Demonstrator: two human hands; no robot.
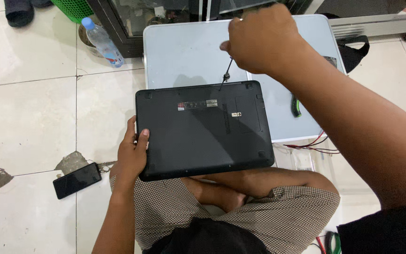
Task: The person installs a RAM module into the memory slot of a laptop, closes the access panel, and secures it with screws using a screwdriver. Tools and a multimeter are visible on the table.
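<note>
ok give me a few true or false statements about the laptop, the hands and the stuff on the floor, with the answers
1. The black laptop lies bottom side up across the person's lap. True.
2. The right hand holds a thin dark screwdriver with its tip at the laptop's far edge. True.
3. The left hand rests on the floor beside the laptop. False: it grips the laptop's left edge.
4. A black smartphone lies on the white floor tiles. True.
5. The clear plastic bottle with a blue cap stands on the pale grey low table. False: it is on the floor, left of the table.
</note>
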